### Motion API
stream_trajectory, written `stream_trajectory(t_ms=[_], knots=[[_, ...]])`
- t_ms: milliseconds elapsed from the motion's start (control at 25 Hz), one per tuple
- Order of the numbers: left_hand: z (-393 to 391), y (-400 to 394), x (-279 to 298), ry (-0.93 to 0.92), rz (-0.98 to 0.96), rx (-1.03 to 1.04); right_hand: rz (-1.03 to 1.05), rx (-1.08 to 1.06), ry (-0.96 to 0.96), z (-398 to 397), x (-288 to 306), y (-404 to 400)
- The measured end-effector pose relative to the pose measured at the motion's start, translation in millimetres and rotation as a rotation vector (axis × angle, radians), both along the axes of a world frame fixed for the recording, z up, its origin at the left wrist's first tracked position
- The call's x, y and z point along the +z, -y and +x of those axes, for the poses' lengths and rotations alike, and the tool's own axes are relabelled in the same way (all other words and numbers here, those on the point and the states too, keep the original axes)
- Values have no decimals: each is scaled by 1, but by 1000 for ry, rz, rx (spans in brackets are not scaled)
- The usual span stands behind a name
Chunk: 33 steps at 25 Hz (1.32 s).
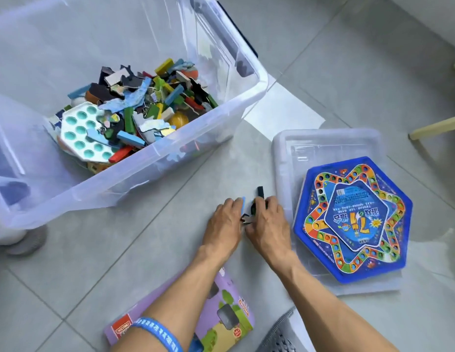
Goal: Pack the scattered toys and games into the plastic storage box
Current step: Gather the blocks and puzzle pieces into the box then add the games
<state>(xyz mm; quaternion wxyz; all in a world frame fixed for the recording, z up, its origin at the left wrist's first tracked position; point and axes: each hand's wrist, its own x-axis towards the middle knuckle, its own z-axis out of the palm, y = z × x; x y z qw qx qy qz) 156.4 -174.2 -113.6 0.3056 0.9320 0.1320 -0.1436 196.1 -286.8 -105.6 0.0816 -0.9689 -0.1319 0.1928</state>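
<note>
The clear plastic storage box (196,146) stands on the floor at upper left, holding several coloured blocks, puzzle pieces and a white tray with teal cups (81,130). My left hand (225,222) and my right hand (268,222) press together on the floor tiles, gathering small puzzle pieces (249,214) between them. A black piece (260,191) sticks up above my right fingers and a light blue one (243,207) shows by my left fingers. A blue hexagonal board game (353,219) lies on the box's clear lid (330,143) to the right.
A purple puzzle box (231,318) lies under my left forearm. A grey slipper (28,240) sits at left and another grey mesh item (279,334) at the bottom. Pale wooden furniture legs (435,128) stand at the right edge.
</note>
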Motion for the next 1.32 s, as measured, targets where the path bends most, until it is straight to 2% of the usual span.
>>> stream_trajectory(t_ms=[160,280,360,400,480,560,640,720,760,840,880,960,1080,1160,1200,1240,1320], knots=[[7,-2,0,-122,-119,285,71,5,-157,13,0,10],[0,-1,8,-196,-132,312,100,24,-222,12,-6,14],[-12,-7,17,-175,-161,386,215,-133,-302,8,-3,15],[-18,-11,26,-153,-195,450,347,-294,-354,7,3,14],[-23,-22,59,-42,-298,614,681,-628,-413,8,32,3],[-20,-38,111,183,-406,759,992,-756,-350,12,81,-21],[-7,-69,171,423,-464,863,1234,-711,-313,23,147,-56],[11,-112,223,588,-475,945,1319,-554,-361,39,203,-96],[21,-133,243,628,-462,961,1312,-491,-408,48,226,-115],[40,-163,270,583,-391,949,1202,-401,-528,69,260,-147],[41,-169,279,516,-334,930,1070,-342,-543,78,273,-157],[33,-164,287,396,-254,853,760,-222,-424,90,289,-152],[5,-126,274,380,-288,762,387,6,-161,108,301,-97],[-5,-91,246,298,-334,637,104,166,-156,123,312,-50],[-4,-66,232,237,-336,565,25,205,-168,129,320,-21],[1,-41,218,170,-340,490,5,208,-179,133,325,10],[15,10,194,18,-366,398,93,95,-204,137,312,81]])
